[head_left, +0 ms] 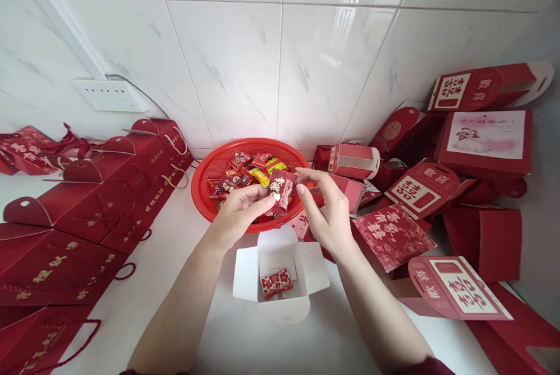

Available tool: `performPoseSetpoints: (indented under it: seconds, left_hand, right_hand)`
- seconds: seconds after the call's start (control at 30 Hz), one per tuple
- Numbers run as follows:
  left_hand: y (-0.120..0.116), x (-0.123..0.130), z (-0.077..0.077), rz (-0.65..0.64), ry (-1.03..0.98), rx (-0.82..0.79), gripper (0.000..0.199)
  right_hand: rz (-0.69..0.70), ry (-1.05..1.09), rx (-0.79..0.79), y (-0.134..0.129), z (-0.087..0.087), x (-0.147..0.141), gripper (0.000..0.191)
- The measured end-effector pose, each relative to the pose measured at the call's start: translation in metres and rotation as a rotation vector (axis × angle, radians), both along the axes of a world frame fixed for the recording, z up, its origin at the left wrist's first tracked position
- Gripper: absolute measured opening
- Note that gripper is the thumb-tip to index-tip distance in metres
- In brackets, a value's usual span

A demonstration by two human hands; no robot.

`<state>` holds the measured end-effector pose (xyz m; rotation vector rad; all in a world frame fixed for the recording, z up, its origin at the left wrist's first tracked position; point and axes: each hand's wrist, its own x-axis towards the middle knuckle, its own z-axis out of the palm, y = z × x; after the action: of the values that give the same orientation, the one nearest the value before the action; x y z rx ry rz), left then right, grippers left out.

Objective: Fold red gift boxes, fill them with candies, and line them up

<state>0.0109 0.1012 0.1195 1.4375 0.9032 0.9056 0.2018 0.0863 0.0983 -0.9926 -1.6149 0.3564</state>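
A dark red candy packet (282,189) with pale lettering is held over the near rim of a red plastic basket (201,188). My left hand (240,211) pinches its left edge between thumb and fingers. At the packet's upper right corner, my right hand (326,206) has its thumb and index finger close to the edge, the fingers curved and apart. Red and yellow wrapped candies (261,177) fill the basket. Below my hands stands an open white box (284,307) with its flaps spread; inside lies a white packet with red flowers (276,283).
Closed red gift boxes (83,211) with cord handles stand in rows on the left. Many red cartons (422,188) are piled loosely on the right, close to my right forearm. A tiled wall (227,72) with a socket strip (109,95) rises behind the basket.
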Motion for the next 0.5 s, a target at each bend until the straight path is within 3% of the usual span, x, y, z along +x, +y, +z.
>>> performPoseSetpoints:
  seconds: [0.1,0.2,0.33,0.43,0.5]
  left_hand:
    - [-0.003,0.002,0.000,0.023,0.071,0.084,0.022]
    - [-0.002,0.001,-0.003,0.086,0.168,0.139,0.025]
    - [0.005,-0.004,-0.009,0.174,0.256,0.045,0.035]
    - [0.010,-0.009,-0.009,0.146,0.290,-0.074,0.048]
    - [0.011,-0.010,-0.009,0.110,0.257,-0.116,0.050]
  right_hand:
    - [0.191,0.195,-0.284,-0.001,-0.003,-0.004,0.030]
    - [0.269,0.258,-0.327,0.000,-0.005,-0.006,0.029]
    - [0.117,0.124,-0.196,0.002,-0.006,-0.006,0.015]
    - [-0.001,-0.160,0.031,0.004,-0.009,-0.006,0.009]
    - [0.011,-0.355,0.176,0.007,-0.014,-0.006,0.012]
